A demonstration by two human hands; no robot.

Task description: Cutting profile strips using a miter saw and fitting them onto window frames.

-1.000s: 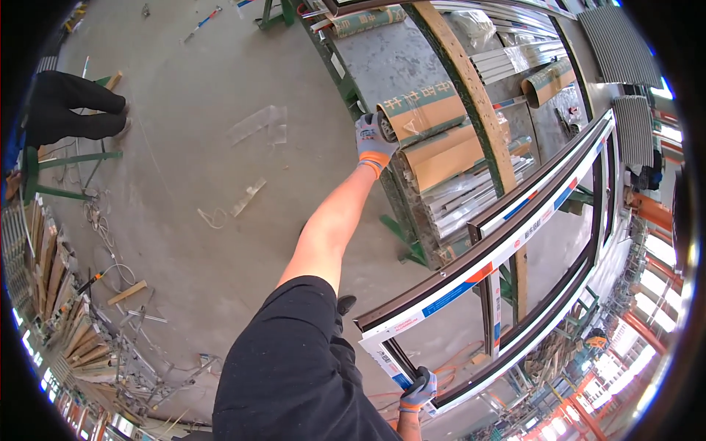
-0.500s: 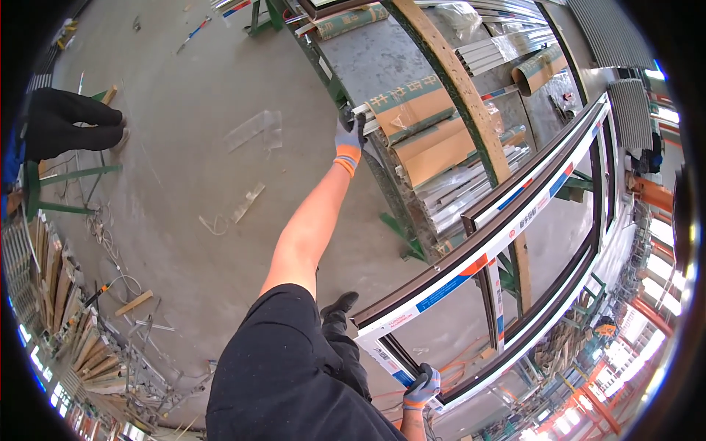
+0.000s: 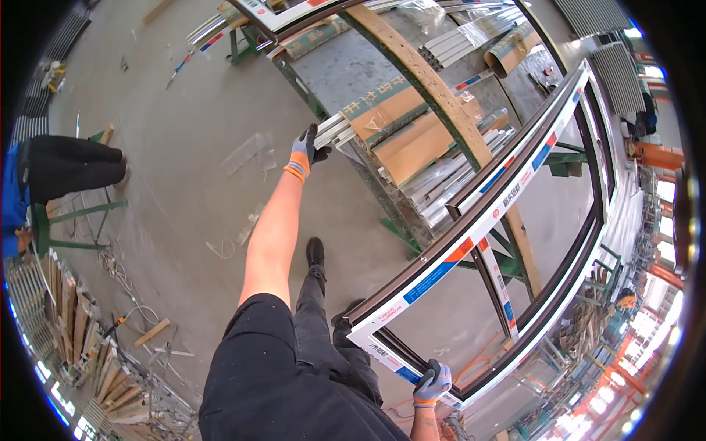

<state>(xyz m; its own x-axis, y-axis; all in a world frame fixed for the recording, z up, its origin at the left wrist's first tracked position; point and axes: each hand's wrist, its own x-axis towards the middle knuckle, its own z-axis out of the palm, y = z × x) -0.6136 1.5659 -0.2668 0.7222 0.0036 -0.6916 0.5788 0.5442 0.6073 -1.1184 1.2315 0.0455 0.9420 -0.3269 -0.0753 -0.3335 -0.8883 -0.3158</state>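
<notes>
My left hand (image 3: 306,149), in a grey and orange work glove, is closed on the ends of pale metal profiles (image 3: 335,132). They stick out from a brown cardboard wrap (image 3: 386,112) lying on the lower shelf of a bench. At the lower right, my right hand (image 3: 432,382), gloved alike, grips the near end of a large window frame (image 3: 441,268). This frame is dark brown with white, blue and red protective film, and it rests slanted over a wooden beam (image 3: 434,73).
More wrapped bundles and silver profiles (image 3: 460,44) fill the shelf (image 3: 346,55). Another frame (image 3: 283,22) crosses the top edge. On the left a person in dark trousers (image 3: 73,165) stands near a green trestle (image 3: 77,220). Wood offcuts (image 3: 88,331) and cables lie at the lower left.
My left hand has drawn back leftward, and the pale profiles now stick out farther from the cardboard wrap. One foot has stepped forward. The right hand keeps its grip on the window frame.
</notes>
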